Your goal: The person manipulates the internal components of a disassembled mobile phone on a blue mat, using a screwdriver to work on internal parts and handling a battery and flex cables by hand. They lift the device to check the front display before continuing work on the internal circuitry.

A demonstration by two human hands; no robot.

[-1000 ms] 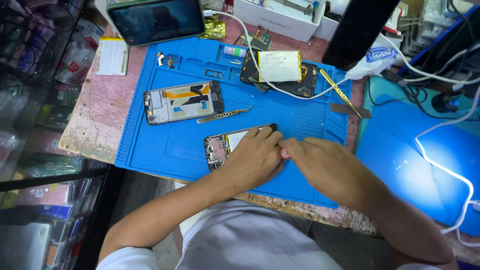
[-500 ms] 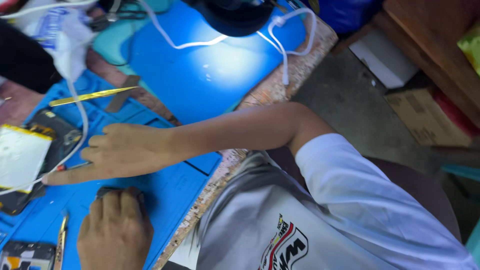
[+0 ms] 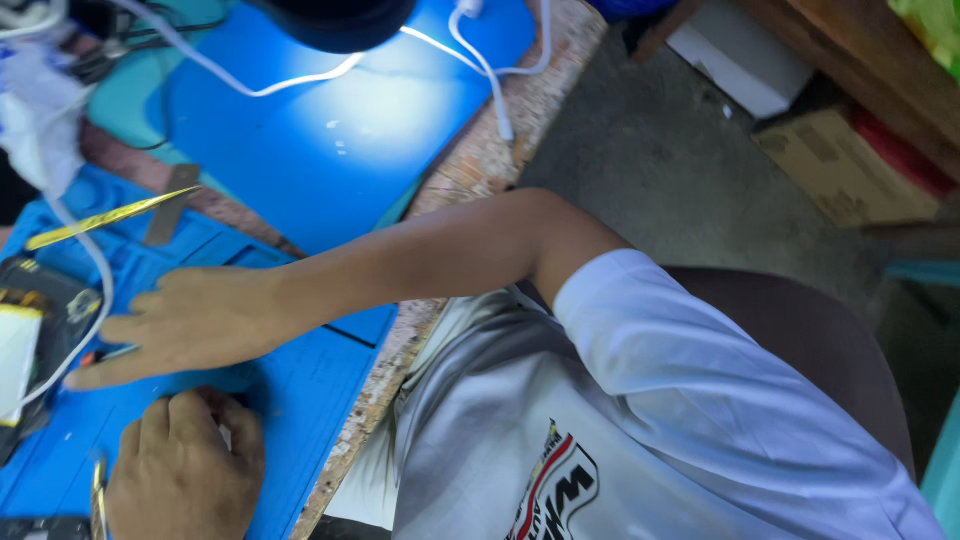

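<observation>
At the far left edge of the desk an opened phone point(image 3: 40, 300) lies on the blue work mat point(image 3: 300, 370), a pale rectangular part point(image 3: 15, 360) resting on it and a white cable point(image 3: 85, 300) curving across it. Beyond it, a pair of yellow tweezers point(image 3: 110, 217) lies on the mat. The right hand point(image 3: 190, 320) reaches leftward across the mat, flat and spread fairly wide, fingers stretched toward the phone, holding nothing; a small red-tipped item point(image 3: 100, 354) shows just under its fingers. Nearer, the left hand point(image 3: 180, 470) is curled, knuckles up, pressing on something hidden beneath it; I cannot tell what it grips. Further right, a second blue mat point(image 3: 350, 130) glows under a lamp point(image 3: 335, 20), with a white cord point(image 3: 480, 60) over it. Right of the desk edge, a cardboard box point(image 3: 850, 170) sits on the floor.
</observation>
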